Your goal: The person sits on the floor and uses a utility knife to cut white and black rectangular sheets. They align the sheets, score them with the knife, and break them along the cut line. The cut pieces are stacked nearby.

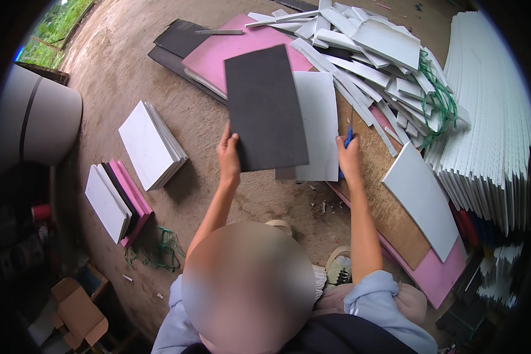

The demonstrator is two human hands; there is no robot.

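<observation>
The left hand (228, 154) pinched the black sheet's (265, 109) near corner, long axis running away; the right hand (349, 158) gripped a blue knife (348, 139) beside it.

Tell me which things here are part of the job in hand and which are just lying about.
In hand:
left hand holding the black sheet
right hand with a blue tool
white sheet under the black one

Lying about:
white stack
mixed stack
offcut pile
green string
cardboard box
</observation>
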